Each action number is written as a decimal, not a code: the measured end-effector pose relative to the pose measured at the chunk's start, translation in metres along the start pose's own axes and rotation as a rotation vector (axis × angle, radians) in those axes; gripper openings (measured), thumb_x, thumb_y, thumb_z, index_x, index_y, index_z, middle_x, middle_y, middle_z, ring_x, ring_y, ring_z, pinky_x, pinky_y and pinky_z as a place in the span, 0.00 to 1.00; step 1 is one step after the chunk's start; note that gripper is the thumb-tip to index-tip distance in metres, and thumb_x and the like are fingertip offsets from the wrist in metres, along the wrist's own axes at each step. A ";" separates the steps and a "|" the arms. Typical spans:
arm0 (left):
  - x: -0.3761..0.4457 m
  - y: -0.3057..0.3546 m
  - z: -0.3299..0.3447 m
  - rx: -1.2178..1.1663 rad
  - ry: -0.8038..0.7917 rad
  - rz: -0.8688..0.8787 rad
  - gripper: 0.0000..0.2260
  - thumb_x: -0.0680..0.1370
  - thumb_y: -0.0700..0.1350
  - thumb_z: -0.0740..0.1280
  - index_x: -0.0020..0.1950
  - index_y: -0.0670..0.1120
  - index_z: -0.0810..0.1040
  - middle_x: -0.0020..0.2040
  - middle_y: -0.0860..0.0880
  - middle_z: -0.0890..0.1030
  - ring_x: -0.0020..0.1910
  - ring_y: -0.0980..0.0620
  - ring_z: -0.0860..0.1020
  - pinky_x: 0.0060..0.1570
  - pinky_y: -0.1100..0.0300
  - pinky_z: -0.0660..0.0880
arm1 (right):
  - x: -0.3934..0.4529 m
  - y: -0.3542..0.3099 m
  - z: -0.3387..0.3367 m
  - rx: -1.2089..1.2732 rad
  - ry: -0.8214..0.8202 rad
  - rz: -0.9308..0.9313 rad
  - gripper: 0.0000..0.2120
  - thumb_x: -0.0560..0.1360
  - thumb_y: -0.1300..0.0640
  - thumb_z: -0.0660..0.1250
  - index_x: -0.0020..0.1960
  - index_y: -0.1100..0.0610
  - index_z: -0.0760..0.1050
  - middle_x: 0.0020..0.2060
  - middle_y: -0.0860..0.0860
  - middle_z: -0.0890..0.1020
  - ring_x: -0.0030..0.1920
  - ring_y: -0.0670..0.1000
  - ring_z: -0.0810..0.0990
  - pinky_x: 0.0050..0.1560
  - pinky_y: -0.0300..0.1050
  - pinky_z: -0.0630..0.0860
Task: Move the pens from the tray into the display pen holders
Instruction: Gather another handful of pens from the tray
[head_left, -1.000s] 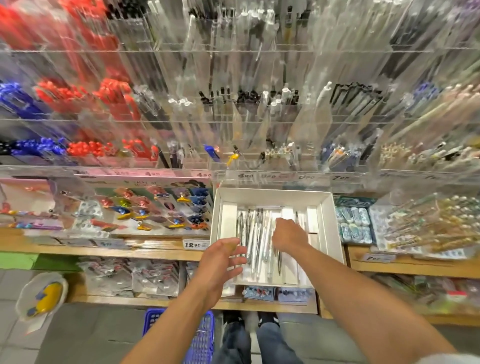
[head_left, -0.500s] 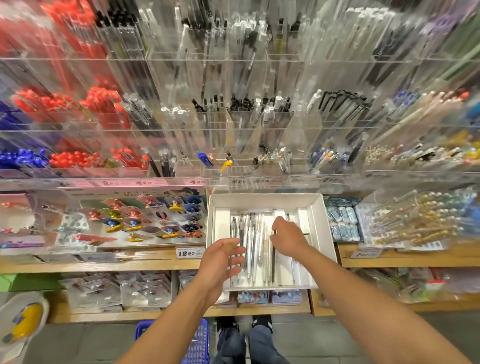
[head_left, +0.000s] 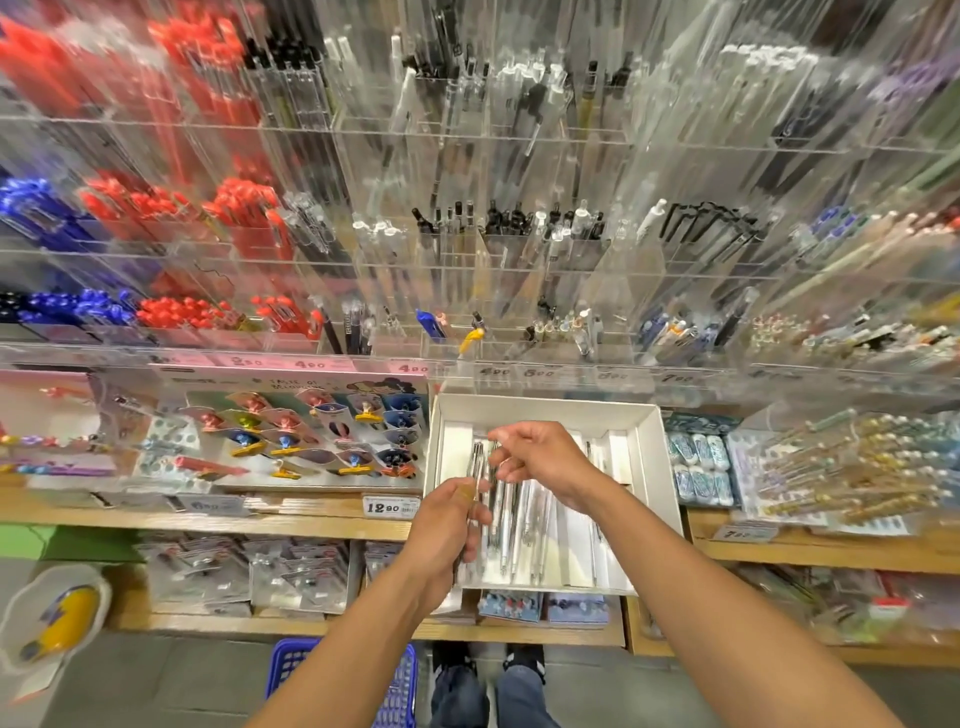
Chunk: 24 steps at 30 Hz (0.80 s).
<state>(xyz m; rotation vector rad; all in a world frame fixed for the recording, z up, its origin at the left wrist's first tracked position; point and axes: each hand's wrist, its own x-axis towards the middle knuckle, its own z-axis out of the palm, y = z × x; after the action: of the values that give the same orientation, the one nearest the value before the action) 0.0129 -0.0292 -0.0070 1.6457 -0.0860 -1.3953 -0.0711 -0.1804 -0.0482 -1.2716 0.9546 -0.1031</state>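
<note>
Left of your hands: carded clips (head_left: 311, 441), price tag (head_left: 390, 506). Below your arms: blue basket (head_left: 291, 670). Right of your hands: packaged erasers (head_left: 698, 467) on wooden shelf (head_left: 779, 553).

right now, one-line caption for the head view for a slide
Over a white tray of silver pens, the left hand grips a few pens while the right hand pinches their tops.

Bright, even light w/ soft, faint shadows. Clear acrylic pen holders (head_left: 519, 249) above the hands show white glare streaks and radial motion blur, worst twd the corners. Wide-angle bend at edges. White cardboard tray (head_left: 545, 410) beneath the hands is sharpest.
</note>
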 end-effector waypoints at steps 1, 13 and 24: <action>0.001 -0.002 -0.002 -0.021 0.019 -0.003 0.13 0.85 0.46 0.55 0.59 0.43 0.77 0.34 0.49 0.76 0.25 0.56 0.65 0.25 0.63 0.62 | 0.009 0.003 0.001 -0.095 0.080 0.024 0.09 0.80 0.56 0.65 0.55 0.58 0.81 0.38 0.51 0.84 0.32 0.46 0.81 0.37 0.40 0.79; -0.005 -0.011 -0.014 -0.139 0.114 -0.061 0.12 0.85 0.45 0.56 0.57 0.46 0.78 0.33 0.50 0.77 0.24 0.56 0.64 0.25 0.63 0.61 | 0.057 0.031 0.029 -1.058 0.155 0.093 0.10 0.76 0.62 0.60 0.50 0.59 0.80 0.47 0.57 0.83 0.45 0.58 0.81 0.45 0.49 0.80; -0.008 -0.015 -0.015 -0.144 0.142 -0.043 0.11 0.84 0.44 0.56 0.58 0.45 0.78 0.33 0.50 0.78 0.24 0.56 0.65 0.25 0.63 0.61 | 0.045 0.036 0.025 -1.146 -0.003 0.118 0.10 0.76 0.56 0.63 0.54 0.56 0.79 0.51 0.53 0.81 0.50 0.56 0.80 0.52 0.50 0.79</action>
<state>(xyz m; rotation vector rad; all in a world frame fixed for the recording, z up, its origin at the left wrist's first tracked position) 0.0145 -0.0075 -0.0131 1.6288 0.1297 -1.2810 -0.0417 -0.1743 -0.1029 -2.2349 1.1137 0.6251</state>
